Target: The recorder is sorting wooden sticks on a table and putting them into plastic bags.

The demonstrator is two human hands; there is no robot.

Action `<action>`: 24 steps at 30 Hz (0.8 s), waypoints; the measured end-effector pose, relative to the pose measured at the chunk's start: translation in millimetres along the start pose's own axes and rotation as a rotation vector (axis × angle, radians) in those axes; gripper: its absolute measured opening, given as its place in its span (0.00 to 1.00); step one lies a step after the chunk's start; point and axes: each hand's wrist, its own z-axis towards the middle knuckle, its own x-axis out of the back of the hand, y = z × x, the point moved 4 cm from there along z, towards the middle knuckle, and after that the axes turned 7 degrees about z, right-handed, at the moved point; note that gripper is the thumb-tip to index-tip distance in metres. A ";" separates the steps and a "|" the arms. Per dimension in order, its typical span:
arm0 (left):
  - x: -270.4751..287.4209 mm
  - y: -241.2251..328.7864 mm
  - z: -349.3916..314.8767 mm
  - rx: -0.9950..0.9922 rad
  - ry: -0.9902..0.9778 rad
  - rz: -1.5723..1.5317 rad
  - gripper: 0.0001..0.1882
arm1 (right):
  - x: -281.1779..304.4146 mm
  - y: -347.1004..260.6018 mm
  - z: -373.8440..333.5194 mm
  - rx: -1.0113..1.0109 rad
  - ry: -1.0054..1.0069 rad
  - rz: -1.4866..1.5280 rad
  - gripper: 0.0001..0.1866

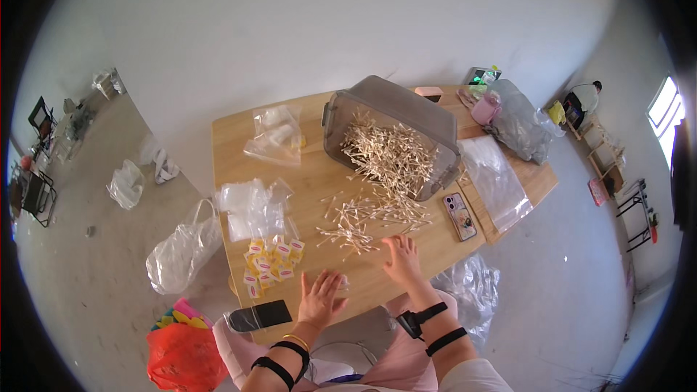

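A heap of cotton swabs (pixel 396 152) spills from a grey plastic bin (pixel 392 101) tipped on its side, its opening towards me. Looser swabs (pixel 352 225) spread over the wooden table in front of it. My right hand (pixel 404 258) is at the near edge of these swabs, fingers stretched out, with nothing visible in it. Near the table's front edge, my left hand (pixel 321 299) lies with its fingers extended. Something small and clear (pixel 343 284) shows beside its fingertips, too small to name. Yellow-and-white small packets or labels (pixel 272 268) lie to its left.
Clear plastic bags (pixel 254 207) lie on the left of the wooden table (pixel 312 174), near a dark flat object (pixel 261 316). To the right are a phone (pixel 459 216), more clear bags (pixel 497 178) and a pink cup (pixel 486 109). A person (pixel 583 98) is far right.
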 end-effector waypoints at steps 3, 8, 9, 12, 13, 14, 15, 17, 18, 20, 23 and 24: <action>6.6 3.9 2.8 0.000 0.000 0.017 0.36 | 2.4 29.9 -10.3 0.006 -0.064 -0.043 0.26; 9.6 6.3 5.1 -0.005 0.015 -0.015 0.35 | -20.7 38.9 -0.9 -0.009 -0.025 0.239 0.07; 9.0 4.2 3.9 0.000 0.014 -0.009 0.35 | -30.7 27.3 2.6 -0.005 -0.029 0.245 0.07; 5.0 2.4 2.6 0.005 0.009 0.006 0.35 | -51.0 -17.2 10.7 0.043 -0.021 0.326 0.07; 2.8 2.0 2.0 0.003 0.011 -0.010 0.35 | -54.4 -31.5 11.9 0.089 0.011 0.278 0.09; 0.7 1.5 0.9 0.001 0.013 -0.027 0.35 | -55.2 -43.5 12.7 0.135 0.044 0.231 0.11; 0.5 1.2 0.7 0.006 0.012 -0.024 0.35 | -55.5 -51.6 14.6 0.138 0.041 0.235 0.11; 0.5 0.6 -0.3 0.002 0.020 -0.036 0.35 | -49.3 -61.8 22.5 0.075 0.162 0.131 0.16; -0.2 0.6 -0.6 0.004 0.021 -0.036 0.35 | -48.5 -62.9 27.2 0.077 0.161 0.131 0.16; -1.0 -0.2 -2.1 0.007 0.030 -0.025 0.35 | -41.0 -63.0 35.3 0.046 0.296 0.150 0.19; 1.3 0.8 -0.1 0.002 0.026 -0.034 0.34 | -43.1 -55.8 48.6 0.116 0.185 0.130 0.15; 1.2 1.3 0.8 0.004 0.030 -0.036 0.34 | -43.0 -52.1 53.2 0.120 0.184 0.127 0.15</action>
